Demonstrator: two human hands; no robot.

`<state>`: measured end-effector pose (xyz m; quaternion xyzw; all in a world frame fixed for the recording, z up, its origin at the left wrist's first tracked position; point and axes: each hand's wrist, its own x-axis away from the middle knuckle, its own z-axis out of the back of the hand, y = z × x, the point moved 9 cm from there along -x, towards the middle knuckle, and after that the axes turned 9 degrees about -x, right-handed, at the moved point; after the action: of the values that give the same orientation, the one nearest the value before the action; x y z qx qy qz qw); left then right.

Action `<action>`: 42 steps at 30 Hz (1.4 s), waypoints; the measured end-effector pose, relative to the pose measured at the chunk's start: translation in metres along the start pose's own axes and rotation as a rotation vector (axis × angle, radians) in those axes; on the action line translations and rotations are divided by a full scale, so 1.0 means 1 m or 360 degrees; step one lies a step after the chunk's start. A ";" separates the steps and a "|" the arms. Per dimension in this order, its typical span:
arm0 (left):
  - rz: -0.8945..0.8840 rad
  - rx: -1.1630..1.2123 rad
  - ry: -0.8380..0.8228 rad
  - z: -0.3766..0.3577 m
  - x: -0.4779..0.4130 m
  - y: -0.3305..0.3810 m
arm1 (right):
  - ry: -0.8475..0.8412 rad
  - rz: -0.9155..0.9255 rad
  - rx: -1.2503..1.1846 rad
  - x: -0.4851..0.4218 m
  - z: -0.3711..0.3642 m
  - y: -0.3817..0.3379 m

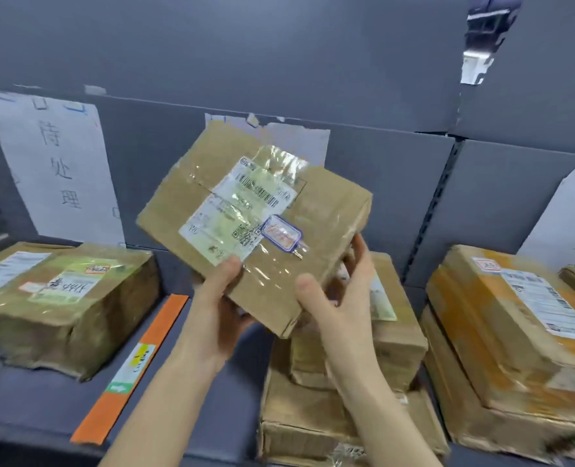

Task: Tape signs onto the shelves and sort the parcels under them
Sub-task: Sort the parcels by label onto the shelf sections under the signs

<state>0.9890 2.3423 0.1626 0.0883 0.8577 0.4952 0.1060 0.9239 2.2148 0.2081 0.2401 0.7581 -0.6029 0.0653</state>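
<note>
Reaching up from the bottom edge on two bare forearms: left hand and right hand, both grasping one brown parcel, held tilted in the air above the grey shelf and in front of its back wall. Left thumb laid flat on the parcel's top face, just at the lower corner of the white label; other left fingers tucked underneath and hidden. Right thumb stretched wide onto the near edge, right fingers running nearly straight up the parcel's right side, clasping its near corner; motion blur there, fingertips hard to make out. Shiny clear tape across the label, print unreadable, blue-framed red stamp at one corner. Behind the parcel and mostly covered by it, a middle sign taped to the wall, writing hidden. Further left, a left sign with handwritten characters, and below it a flat parcel lying on the shelf. Beside that, an orange strip along the shelf. Directly under the hands, a stack of boxes, partly hidden by the right forearm. At far right, orange-taped boxes, cut off by the frame, beneath a right sign, also cut off.
</note>
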 end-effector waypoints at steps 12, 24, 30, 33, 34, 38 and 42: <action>0.0041 -0.0456 0.0613 0.148 -0.005 0.002 | 0.0005 0.0011 0.1519 -0.034 0.051 0.027; 0.0567 -0.0563 0.0247 0.193 -0.053 -0.078 | -0.0048 -0.0017 0.2350 -0.019 0.048 0.059; 0.0856 -0.0808 0.0244 0.177 -0.050 -0.098 | 0.0042 -0.0079 0.2077 -0.025 0.068 0.043; 0.0894 -0.0738 0.0267 0.175 -0.046 -0.103 | 0.0407 -0.0050 0.2205 -0.025 0.096 0.021; 0.0914 -0.0727 0.0274 0.176 -0.044 -0.105 | 0.0482 -0.0189 0.2267 -0.025 0.112 0.022; 0.0943 -0.0764 0.0287 0.180 -0.045 -0.108 | 0.0609 -0.0954 0.1405 -0.009 0.161 0.052; 0.0977 -0.0811 0.0284 0.180 -0.043 -0.106 | 0.0628 -0.1185 0.0403 0.006 0.163 0.074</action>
<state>1.0736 2.4282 -0.0128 0.2678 0.6472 0.7062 -0.1032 0.9208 2.0738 0.0972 0.0671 0.7111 -0.6160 -0.3322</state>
